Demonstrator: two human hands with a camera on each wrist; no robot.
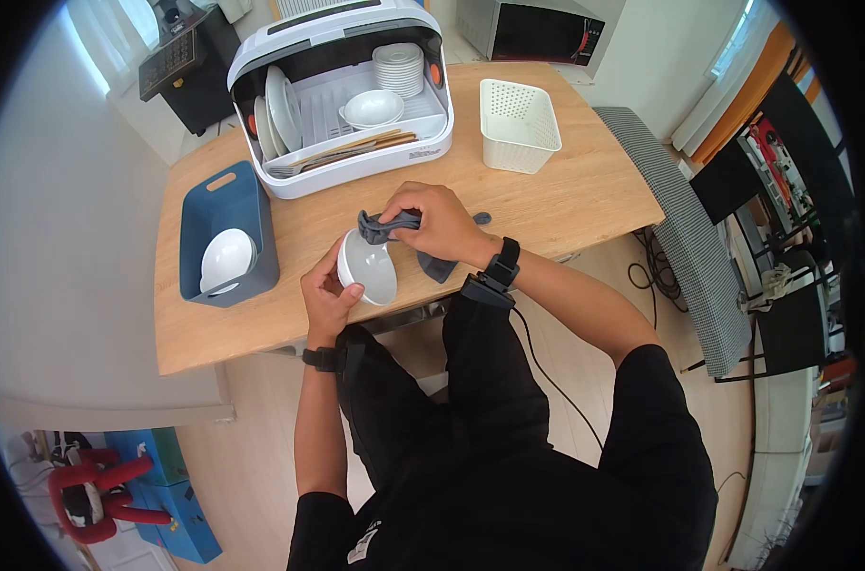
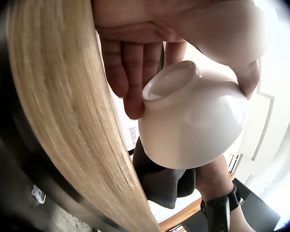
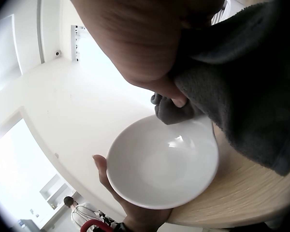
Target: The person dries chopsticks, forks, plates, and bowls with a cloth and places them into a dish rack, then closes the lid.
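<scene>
A white bowl [image 1: 373,272] is tilted on its side over the table's front edge, its inside turned toward my right hand. My left hand [image 1: 327,290] grips it, thumb at the rim and fingers around the outside near the foot ring [image 2: 171,81]. In my right hand [image 1: 439,221] a dark grey cloth [image 1: 389,226] is bunched and pinched, and it meets the bowl's upper rim. The right wrist view shows the bowl's glossy inside [image 3: 159,166], with the cloth [image 3: 222,92] hanging down beside it.
A blue-grey bin [image 1: 262,249] at the left holds white bowls [image 1: 229,257]. Behind my hands stands an open-lidded dish rack [image 1: 356,168] with plates [image 1: 282,109], stacked small dishes [image 1: 398,68], a bowl [image 1: 373,108] and cutlery. A white perforated basket [image 1: 520,157] stands at the back right of the table [image 1: 594,181].
</scene>
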